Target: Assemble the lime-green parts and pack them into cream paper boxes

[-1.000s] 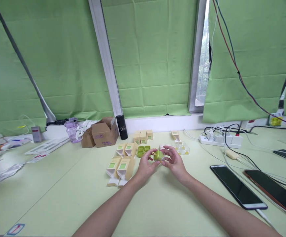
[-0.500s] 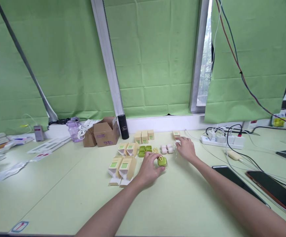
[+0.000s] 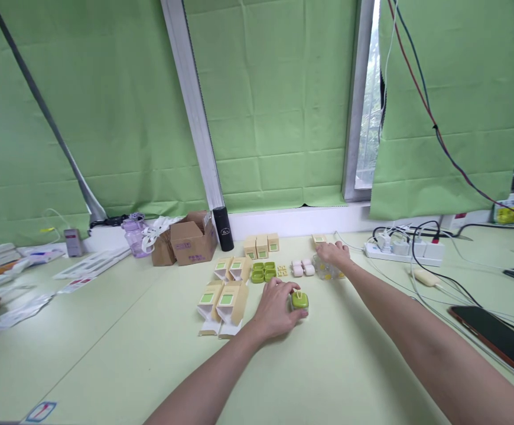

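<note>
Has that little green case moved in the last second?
Yes. The small green plastic case, earlier held up in both hands beside the green trays, now sits on the table nearer the person, under the left hand.

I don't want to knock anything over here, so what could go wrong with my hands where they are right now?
Your right hand reaches far across to the clear packets, so your forearm passes close to the small pink pieces; drawing back could sweep them out of line.

Your left hand pins the little green case by its fingertips only; it might skid on the smooth table.

The white cables trail near your right elbow and could snag.
</note>
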The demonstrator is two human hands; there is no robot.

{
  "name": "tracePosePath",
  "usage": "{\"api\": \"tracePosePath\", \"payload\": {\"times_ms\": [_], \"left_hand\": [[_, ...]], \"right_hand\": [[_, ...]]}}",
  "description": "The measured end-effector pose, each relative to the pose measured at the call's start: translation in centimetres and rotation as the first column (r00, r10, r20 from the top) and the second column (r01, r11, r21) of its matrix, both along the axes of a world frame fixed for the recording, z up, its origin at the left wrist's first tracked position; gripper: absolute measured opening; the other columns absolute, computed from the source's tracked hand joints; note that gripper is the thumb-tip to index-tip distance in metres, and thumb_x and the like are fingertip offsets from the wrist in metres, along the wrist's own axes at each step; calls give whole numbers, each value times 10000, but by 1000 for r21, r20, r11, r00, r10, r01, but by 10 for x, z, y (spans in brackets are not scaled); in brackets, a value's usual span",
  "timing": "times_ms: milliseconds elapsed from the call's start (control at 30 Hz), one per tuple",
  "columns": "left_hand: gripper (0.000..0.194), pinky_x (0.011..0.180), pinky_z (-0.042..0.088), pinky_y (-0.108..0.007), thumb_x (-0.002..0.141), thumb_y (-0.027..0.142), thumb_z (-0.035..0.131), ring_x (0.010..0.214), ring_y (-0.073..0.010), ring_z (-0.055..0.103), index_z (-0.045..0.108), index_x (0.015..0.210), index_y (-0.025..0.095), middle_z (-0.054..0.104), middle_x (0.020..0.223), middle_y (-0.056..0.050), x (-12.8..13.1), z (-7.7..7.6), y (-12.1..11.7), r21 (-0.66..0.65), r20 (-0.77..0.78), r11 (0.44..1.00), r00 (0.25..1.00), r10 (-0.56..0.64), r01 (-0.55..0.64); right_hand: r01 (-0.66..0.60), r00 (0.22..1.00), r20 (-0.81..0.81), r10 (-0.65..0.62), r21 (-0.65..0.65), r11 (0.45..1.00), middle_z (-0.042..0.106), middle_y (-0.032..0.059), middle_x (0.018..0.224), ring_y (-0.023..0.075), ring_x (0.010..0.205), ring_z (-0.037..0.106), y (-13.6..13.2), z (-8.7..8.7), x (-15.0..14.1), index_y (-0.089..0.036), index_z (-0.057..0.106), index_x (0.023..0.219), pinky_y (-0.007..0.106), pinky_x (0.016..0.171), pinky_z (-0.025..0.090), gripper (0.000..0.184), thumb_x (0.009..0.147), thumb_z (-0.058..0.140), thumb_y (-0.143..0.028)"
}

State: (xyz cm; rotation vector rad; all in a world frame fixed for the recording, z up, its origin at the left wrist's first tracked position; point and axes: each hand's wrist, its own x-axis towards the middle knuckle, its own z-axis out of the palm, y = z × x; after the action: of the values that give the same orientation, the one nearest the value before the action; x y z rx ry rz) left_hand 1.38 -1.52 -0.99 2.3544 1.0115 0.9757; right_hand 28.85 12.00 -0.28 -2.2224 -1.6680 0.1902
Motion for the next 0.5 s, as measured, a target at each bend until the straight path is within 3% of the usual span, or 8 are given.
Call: {"api": "tracePosePath", "payload": {"times_ms": [133, 300, 500], "left_hand": [[292, 968, 432, -453, 908, 406, 674, 1128, -317, 514, 695, 1164, 267, 695, 1070, -79, 1, 5, -2, 33, 48, 999, 998, 34, -36], [221, 1031, 411, -476, 964, 395, 598, 1172, -307, 501, 690, 1105, 252, 688, 1104, -76, 1, 6, -1, 55, 115, 993, 989, 98, -105], [181, 1058, 405, -494, 975, 348, 582, 1168, -303, 515, 690, 1069, 238, 681, 1090, -83, 1, 3, 4, 98, 206, 980, 967, 151, -174]], "right_hand": [[-8, 1000, -3, 8, -8, 1000, 641, 129, 1416, 371, 1395, 450, 3, -2, 4, -249, 700, 1277, 577, 1108, 262, 417, 1019, 411, -405], [10, 999, 42, -10, -7, 1000, 545, 161, 1526, 393, 1443, 409, 3, 0, 7, -181, 578, 1446, 571, 1153, 257, 548, 1026, 334, -436], [30, 995, 93, -37, 73, 997, 168, 145, 1742, 370, 1570, 195, -2, 10, 4, -131, 233, 1647, 564, 1230, 178, 695, 1038, 245, -466]]}}
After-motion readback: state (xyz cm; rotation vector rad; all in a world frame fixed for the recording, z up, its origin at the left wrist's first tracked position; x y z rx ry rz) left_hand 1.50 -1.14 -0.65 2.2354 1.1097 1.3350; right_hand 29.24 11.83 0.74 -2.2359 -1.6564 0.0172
